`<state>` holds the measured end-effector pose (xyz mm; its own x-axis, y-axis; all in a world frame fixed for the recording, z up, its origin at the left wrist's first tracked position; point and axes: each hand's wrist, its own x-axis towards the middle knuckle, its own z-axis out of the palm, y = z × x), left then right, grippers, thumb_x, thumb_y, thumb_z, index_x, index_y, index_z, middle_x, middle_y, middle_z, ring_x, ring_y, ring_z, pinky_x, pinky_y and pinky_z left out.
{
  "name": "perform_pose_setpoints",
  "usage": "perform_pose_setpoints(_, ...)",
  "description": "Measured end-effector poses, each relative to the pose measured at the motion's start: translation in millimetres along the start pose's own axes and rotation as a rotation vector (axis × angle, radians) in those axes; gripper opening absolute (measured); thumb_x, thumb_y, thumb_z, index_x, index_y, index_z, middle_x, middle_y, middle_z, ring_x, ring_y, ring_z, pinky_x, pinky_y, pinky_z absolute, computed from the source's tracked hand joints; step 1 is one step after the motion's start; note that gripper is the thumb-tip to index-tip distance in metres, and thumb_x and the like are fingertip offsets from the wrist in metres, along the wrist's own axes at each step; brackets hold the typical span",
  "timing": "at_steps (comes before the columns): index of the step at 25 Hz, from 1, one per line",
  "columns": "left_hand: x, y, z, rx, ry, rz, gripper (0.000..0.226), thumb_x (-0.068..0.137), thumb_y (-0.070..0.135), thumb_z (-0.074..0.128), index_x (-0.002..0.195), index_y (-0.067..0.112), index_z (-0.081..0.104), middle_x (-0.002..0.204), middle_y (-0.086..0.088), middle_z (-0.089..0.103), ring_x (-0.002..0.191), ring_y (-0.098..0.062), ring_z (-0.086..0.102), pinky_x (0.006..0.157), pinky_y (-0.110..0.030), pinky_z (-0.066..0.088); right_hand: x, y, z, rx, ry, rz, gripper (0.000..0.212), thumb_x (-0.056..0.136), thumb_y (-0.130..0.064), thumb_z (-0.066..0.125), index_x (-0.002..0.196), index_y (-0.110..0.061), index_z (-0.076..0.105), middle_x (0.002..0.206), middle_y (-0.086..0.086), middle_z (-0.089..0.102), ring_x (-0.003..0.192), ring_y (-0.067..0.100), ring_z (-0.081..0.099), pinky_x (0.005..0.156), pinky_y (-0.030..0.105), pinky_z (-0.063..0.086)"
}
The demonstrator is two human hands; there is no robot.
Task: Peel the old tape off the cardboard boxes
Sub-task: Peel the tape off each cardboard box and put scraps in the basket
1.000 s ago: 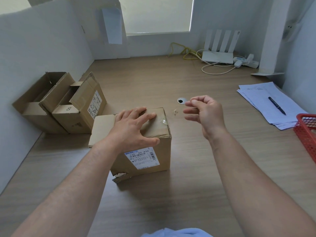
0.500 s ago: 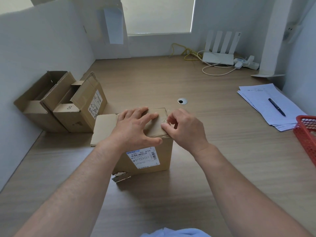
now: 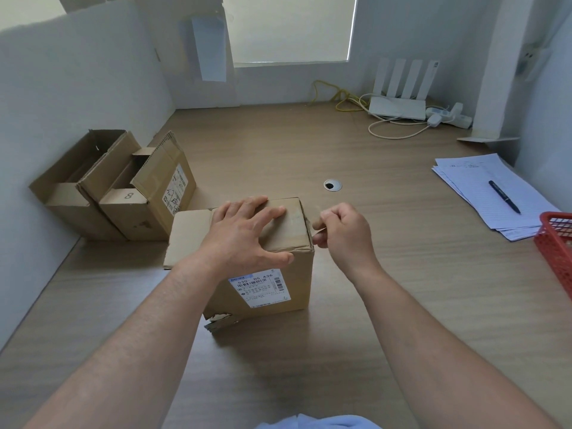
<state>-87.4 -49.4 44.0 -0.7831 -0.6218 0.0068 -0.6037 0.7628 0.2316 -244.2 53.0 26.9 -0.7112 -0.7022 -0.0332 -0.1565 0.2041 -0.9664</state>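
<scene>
Box (image 3: 301, 274), brown cardboard, stands centre frame on tabletop (image 3: 402, 320); lower near corner torn. White label (image 3: 263, 288) on the near face reads "530 D5 A36", barcode beneath. Left hand (image 3: 244, 239) lies flat on the lid, fingers straight and spread. Right hand (image 3: 345, 235) is just beside the upper right edge, fingers curled together, pinching a clear tape strip (image 3: 315, 233) there. Further, left of frame: two open boxes (image 3: 123, 193), one marked "8".

Just beyond my grip sits a cable grommet (image 3: 332, 185); well right, a pen (image 3: 504, 201) lies on papers (image 3: 464, 181) beside a red basket (image 3: 554, 250); a router (image 3: 397, 108) stands far beyond.
</scene>
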Motion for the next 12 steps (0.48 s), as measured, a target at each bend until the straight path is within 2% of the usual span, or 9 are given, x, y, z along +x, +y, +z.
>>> perform_pose_setpoints(3, 1, 0, 0, 0.001, 0.0, -0.004, 0.097, 0.051, 0.087, 0.033, 0.141, 0.05, 0.026, 0.155, 0.01, 0.018, 0.14, -0.012, 0.012, 0.115, -0.035, -0.005, -3, -2, -3, 0.247, -0.035, 0.127, 0.014, 0.091, -0.009, 0.049, 0.079, -0.007, 0.055, 0.074, 0.004, 0.066, 0.048, 0.01, 0.061, 0.054, 0.027, 0.049)
perform_pose_setpoints(5, 2, 3, -1, 0.008, -0.021, -0.018, 0.104, 0.049, 0.09, 0.033, 0.143, 0.048, 0.019, 0.155, 0.007, 0.018, 0.14, -0.013, 0.01, 0.114, -0.035, -0.005, -2, -5, -6, 0.279, -0.087, 0.145, 0.014, 0.089, -0.008, 0.052, 0.075, -0.008, 0.057, 0.069, 0.002, 0.067, 0.049, 0.01, 0.06, 0.055, 0.025, 0.048)
perform_pose_setpoints(8, 8, 8, -3, 0.071, -0.112, -0.041, 0.126, 0.04, 0.099, 0.033, 0.147, 0.046, -0.006, 0.159, 0.001, 0.007, 0.142, -0.016, 0.001, 0.113, -0.041, -0.004, -3, -11, -7, 0.259, -0.145, 0.143, 0.015, 0.086, -0.009, 0.054, 0.072, -0.01, 0.057, 0.067, 0.0, 0.067, 0.051, 0.011, 0.059, 0.053, 0.022, 0.045)
perform_pose_setpoints(10, 12, 11, -4, 0.117, -0.173, -0.043, 0.129, 0.042, 0.098, 0.04, 0.146, 0.045, -0.016, 0.16, -0.001, -0.003, 0.145, -0.02, -0.006, 0.113, -0.047, -0.005, -3, -13, -6, 0.265, -0.157, 0.15, 0.015, 0.087, -0.009, 0.053, 0.072, -0.01, 0.056, 0.066, 0.0, 0.065, 0.049, 0.011, 0.057, 0.052, 0.022, 0.045)
perform_pose_setpoints(12, 14, 15, -5, 0.135, -0.194, -0.025, 0.125, 0.048, 0.093, 0.048, 0.145, 0.047, -0.016, 0.159, -0.002, 0.0, 0.144, -0.021, -0.004, 0.113, -0.053, -0.006, -3, -14, -6, 0.283, -0.184, 0.166, 0.012, 0.089, -0.011, 0.051, 0.077, -0.008, 0.055, 0.068, 0.003, 0.063, 0.048, 0.011, 0.056, 0.052, 0.022, 0.046)
